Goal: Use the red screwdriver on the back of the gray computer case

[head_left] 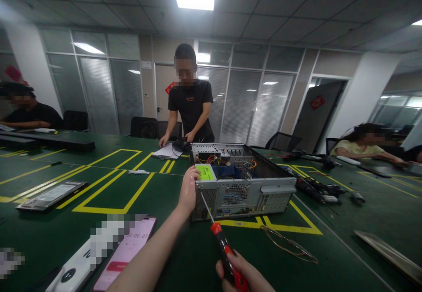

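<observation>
An open computer case [273, 185] lies on its side on the table, its rear panel facing me. At its left corner sits a power supply [205, 173] with a bright green label. My left hand [189, 188] is closed round that corner, fingers against the power supply's edge. In my right hand [242, 271] is a screwdriver [221, 235] with a red and black handle. Its shaft points up and left, and the tip is at the rear panel near the power supply's vent; whether it sits in a screw is too small to tell.
A hard drive [52, 195], a phone [132, 248] showing a timer and a white device [82, 257] lie left. Glasses [290, 243] and dark cables [319, 188] lie right. A person [189, 103] stands opposite, hands near papers [168, 151]; others sit at both sides.
</observation>
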{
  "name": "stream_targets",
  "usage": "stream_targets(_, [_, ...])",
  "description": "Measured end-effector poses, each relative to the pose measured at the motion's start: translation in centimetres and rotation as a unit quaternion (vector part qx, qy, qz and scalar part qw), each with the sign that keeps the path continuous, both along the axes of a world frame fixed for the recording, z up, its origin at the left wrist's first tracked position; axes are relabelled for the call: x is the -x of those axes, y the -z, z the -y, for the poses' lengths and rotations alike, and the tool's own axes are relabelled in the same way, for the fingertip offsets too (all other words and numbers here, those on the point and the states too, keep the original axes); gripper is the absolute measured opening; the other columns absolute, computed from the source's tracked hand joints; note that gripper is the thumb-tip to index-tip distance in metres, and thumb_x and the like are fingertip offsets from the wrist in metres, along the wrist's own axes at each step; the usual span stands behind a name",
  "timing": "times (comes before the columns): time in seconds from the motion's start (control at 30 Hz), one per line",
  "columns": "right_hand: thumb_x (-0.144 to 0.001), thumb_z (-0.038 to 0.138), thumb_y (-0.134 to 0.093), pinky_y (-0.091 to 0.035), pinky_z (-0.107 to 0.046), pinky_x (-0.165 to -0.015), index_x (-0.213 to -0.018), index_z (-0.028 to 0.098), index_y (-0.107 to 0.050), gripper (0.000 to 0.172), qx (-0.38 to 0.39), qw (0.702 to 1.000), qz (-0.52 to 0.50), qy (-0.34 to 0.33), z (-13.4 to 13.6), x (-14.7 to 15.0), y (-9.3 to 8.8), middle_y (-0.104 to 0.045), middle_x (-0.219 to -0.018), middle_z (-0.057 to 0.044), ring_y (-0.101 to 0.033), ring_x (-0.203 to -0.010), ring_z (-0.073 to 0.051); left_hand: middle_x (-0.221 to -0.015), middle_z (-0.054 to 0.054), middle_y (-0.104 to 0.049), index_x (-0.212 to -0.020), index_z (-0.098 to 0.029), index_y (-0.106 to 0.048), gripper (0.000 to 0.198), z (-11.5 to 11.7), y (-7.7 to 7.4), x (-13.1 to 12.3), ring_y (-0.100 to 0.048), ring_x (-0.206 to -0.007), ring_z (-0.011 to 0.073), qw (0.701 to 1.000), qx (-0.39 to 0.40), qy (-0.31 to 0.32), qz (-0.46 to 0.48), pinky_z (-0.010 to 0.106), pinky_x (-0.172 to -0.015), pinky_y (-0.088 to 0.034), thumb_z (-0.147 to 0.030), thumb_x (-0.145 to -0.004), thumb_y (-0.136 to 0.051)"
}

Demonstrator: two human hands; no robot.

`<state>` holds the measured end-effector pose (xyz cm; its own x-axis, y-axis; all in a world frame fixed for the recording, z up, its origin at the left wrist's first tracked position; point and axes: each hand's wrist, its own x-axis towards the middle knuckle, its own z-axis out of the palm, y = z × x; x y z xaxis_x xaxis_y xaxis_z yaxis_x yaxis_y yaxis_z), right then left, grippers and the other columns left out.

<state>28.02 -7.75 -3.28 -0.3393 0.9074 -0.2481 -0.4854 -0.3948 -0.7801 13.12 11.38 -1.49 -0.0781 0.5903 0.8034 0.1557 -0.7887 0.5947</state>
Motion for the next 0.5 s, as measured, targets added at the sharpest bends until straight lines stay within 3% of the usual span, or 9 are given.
stream_targets(0.2, [-0.067,0.064,-0.069,-0.009,-0.021,-0.037,-0.081,0.018,-0.061,0.049,0.019,0.999,-0.013,-0.022,-0.9,0.5,1.1,-0.063,-0.060,0.001,-0.035,-0.033,-0.003,-0.104,0.009,-0.063,-0.080,-0.021,-0.055,0.047,-0.1,0.2,0.0,-0.051,-0.126,0.0235,1.000,0.005,0.002,-0.001,0.045,-0.110,-0.039,-0.047,-0.100,-0.021])
stream_targets(0.33, [-0.064,0.060,-0.076,-0.010,-0.020,-0.038,-0.081,0.016,-0.064,0.049,0.027,0.998,-0.040,-0.049,-0.8,0.5,0.5,-0.065,-0.064,0.000,-0.038,-0.034,-0.002,-0.104,0.009,-0.062,-0.080,-0.021,-0.054,0.046,-0.1,0.2,0.0,-0.050,-0.126,0.0231,1.000,0.005,0.002,0.003,0.045,-0.111,-0.039,-0.046,-0.100,-0.021])
stream_targets(0.5, [-0.062,0.063,-0.079,-0.012,-0.018,-0.036,-0.082,0.018,-0.060,0.052,0.026,0.997,-0.052,-0.052,-0.3,0.2,-0.1,-0.060,-0.057,0.005,-0.031,-0.031,-0.001,-0.104,0.008,-0.062,-0.080,-0.021,-0.055,0.046,-0.1,0.2,0.0,-0.051,-0.125,0.0230,1.000,-0.001,0.002,0.000,0.045,-0.110,-0.039,-0.045,-0.100,-0.021])
